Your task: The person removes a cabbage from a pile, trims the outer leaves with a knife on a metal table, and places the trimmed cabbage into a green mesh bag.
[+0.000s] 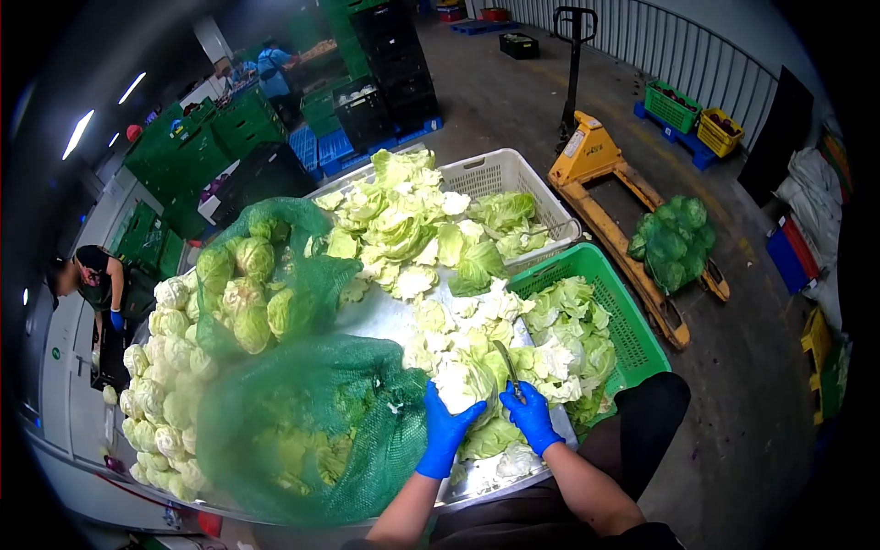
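Note:
My left hand (449, 426), in a blue glove, grips the side of a pale cabbage head (461, 387) above the metal table (367, 323). My blue-gloved right hand (532, 418) is closed on the handle of a knife (506, 359), whose blade points up and away beside the cabbage. Loose cabbage leaves (568, 341) lie around both hands and spill into a green crate (632, 312) on the right. Left of my left hand lies a green mesh sack (275, 440) with leaves inside. Another mesh sack (316, 261) holds several whole cabbages (249, 325).
Trimmed cabbages (165, 394) are piled at the table's left. Behind the leaf heap stands a white crate (513, 170). A yellow pallet jack (591, 151) carries a netted bundle of cabbages (674, 240) on the right. Co-workers (273, 69) stand at the back and far left.

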Tool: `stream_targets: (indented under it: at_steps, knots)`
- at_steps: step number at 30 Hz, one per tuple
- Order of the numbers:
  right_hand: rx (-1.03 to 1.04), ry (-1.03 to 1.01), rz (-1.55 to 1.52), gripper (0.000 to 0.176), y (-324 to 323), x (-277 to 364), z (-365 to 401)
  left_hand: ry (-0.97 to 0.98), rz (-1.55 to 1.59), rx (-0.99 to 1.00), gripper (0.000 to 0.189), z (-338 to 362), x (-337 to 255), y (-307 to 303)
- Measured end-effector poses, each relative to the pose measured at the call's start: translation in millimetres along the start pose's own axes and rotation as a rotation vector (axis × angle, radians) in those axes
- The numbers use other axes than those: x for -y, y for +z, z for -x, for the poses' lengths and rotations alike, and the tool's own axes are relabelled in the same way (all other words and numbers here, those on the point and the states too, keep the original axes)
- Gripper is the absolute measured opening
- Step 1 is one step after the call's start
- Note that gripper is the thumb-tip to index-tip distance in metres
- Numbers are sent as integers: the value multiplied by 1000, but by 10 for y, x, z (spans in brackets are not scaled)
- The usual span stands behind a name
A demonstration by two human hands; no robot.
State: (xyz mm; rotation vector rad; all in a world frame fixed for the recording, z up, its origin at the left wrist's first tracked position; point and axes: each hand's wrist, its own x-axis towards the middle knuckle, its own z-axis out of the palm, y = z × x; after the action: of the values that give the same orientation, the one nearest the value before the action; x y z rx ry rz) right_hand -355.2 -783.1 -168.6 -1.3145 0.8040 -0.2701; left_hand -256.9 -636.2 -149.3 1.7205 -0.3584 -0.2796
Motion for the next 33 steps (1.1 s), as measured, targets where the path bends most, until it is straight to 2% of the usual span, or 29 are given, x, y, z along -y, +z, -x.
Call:
stream_targets:
  at_steps: [4,8,13,18,33]
  knots:
    - [9,29,-52,19,-6,23,15,0,19,6,101,2,-126,12]
    - [31,27,-6,22,-21,25,-11,27,-14,-17,98,-29,33,12]
    - [16,10,-35,19,-9,26,6,-3,42,31,97,-16,-217,7]
    - [22,3,-35,17,-6,-18,-2,-3,-2,-14,99,7,-38,13]
    - [11,-19,-17,18,-12,-18,2,21,-20,16,103,-5,-31,8]
